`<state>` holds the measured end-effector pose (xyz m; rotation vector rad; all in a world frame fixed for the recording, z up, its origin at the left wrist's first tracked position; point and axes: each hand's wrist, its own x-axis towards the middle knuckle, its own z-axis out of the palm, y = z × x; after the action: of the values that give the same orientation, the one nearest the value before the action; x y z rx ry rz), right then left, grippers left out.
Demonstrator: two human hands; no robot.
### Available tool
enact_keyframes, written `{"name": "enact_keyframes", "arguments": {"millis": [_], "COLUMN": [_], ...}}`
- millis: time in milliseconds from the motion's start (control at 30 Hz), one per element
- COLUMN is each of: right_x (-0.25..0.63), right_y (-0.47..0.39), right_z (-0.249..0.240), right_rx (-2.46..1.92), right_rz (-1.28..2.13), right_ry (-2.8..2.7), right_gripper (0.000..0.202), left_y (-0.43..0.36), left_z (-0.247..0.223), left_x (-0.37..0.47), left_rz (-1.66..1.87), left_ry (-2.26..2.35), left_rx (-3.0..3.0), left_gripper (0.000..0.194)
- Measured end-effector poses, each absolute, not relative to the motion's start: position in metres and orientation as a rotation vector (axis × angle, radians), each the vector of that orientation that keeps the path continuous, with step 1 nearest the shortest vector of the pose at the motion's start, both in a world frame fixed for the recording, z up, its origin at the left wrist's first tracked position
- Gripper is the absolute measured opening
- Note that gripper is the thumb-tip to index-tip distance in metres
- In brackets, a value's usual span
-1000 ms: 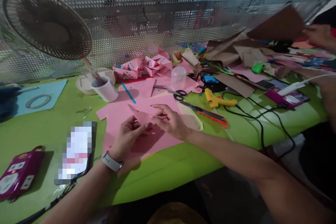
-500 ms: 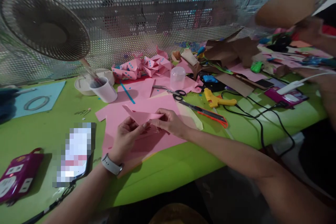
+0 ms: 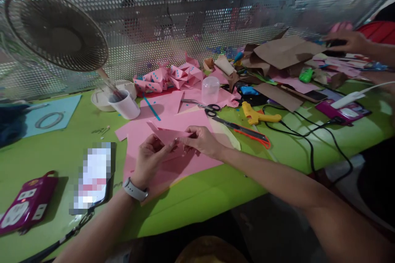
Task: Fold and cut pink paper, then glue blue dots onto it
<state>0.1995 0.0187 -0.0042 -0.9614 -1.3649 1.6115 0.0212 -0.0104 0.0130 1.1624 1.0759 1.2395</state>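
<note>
At the far left of the green table (image 3: 185,213), a purple power strip (image 3: 29,201) lies near the edge, and beyond it a pale ring (image 3: 49,120) rests on a blue sheet (image 3: 69,109). A round fan (image 3: 58,31) leans over that side, with a lit phone (image 3: 94,176) lying below it and a white cup (image 3: 128,107) by its base. Next comes the person's left hand (image 3: 151,158), a light watch band (image 3: 135,190) at the wrist, pinching a small folded pink paper (image 3: 169,134) between thumb and fingers. The piece is held up in front of the person, above larger pink sheets (image 3: 194,121); behind it sit dotted pink paper shapes (image 3: 173,77). The right hand (image 3: 205,141) pinches the same piece by its right end, thumb close to the left thumb. Just past the fingers lie scissors (image 3: 212,111), a cutter with an orange edge (image 3: 243,130) and a yellow glue gun (image 3: 259,114). Farther right, brown paper (image 3: 284,51) is heaped up, and a co-worker's hand (image 3: 348,43) reaches in beside it, its grip too blurred to tell
</note>
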Motion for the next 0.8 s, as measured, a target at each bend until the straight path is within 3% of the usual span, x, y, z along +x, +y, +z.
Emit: {"name": "enact_keyframes", "arguments": {"millis": [800], "right_x": [0.2], "right_y": [0.017], "right_z": [0.01], "right_rx": [-0.921], "right_rz": [1.664], "right_ry": [-1.191], "right_gripper": [0.038], "left_y": [-0.008], "left_z": [0.01], "left_x": [0.018], "left_rz": [1.289], "left_ry": [1.099], "left_rx": [1.245], "left_gripper": [0.032]}}
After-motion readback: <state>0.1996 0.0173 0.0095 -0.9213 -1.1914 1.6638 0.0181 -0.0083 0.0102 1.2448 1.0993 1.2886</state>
